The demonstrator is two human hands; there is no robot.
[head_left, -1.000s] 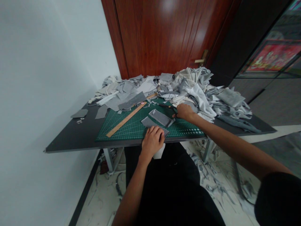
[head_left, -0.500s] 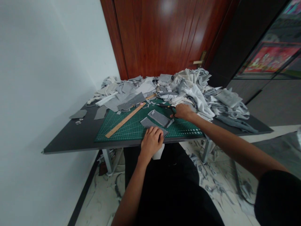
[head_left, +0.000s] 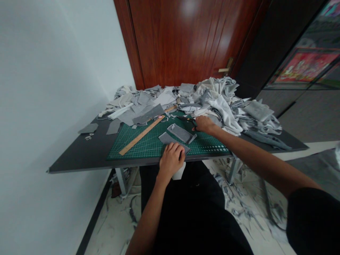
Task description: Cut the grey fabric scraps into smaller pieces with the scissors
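My left hand [head_left: 172,158] is at the table's front edge, fingers curled. A pale flat piece [head_left: 179,172], perhaps fabric or card, sticks out below its palm. Beneath the fingertips lies one end of a grey fabric strip [head_left: 166,137]. My right hand [head_left: 203,124] is closed around the handles of dark scissors [head_left: 186,119], whose blades point left, low over the green cutting mat [head_left: 140,150]. Between my hands another grey fabric piece [head_left: 182,133] rests on the mat with its edges turned up.
A wooden ruler [head_left: 140,137] lies slantwise on the mat. Heaped grey and white fabric scraps [head_left: 220,95] line the back of the dark table [head_left: 79,156]. Fabric pieces [head_left: 89,128] lie at the left. More scraps [head_left: 247,212] litter the floor.
My right hand has shifted slightly left and away from me with the scissors. The left hand stays where it was.
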